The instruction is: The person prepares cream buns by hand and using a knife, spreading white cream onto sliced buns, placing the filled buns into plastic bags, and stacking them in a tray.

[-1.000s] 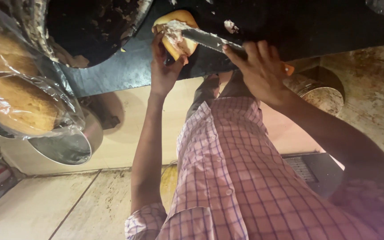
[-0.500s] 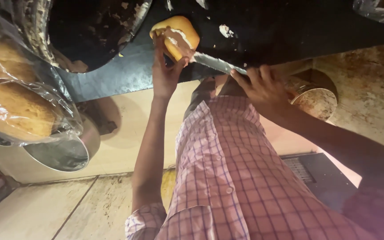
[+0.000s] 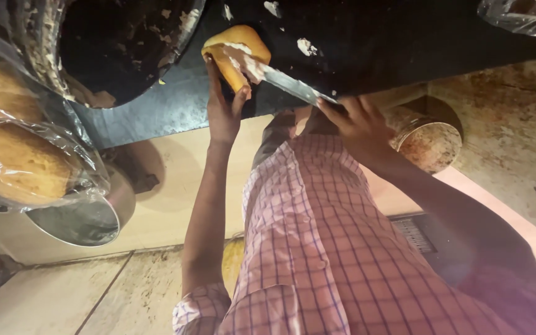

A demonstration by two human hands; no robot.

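A bun (image 3: pixel 238 53) was held by the left hand (image 3: pixel 223 115) over the black table (image 3: pixel 404 43). A knife (image 3: pixel 290 84), gripped firmly by the right hand (image 3: pixel 358 124), was pressed against it.

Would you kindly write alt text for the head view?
The left hand holds a golden split bun over a black griddle while the right hand spreads it with a steel knife; wrapped buns sit nearby.
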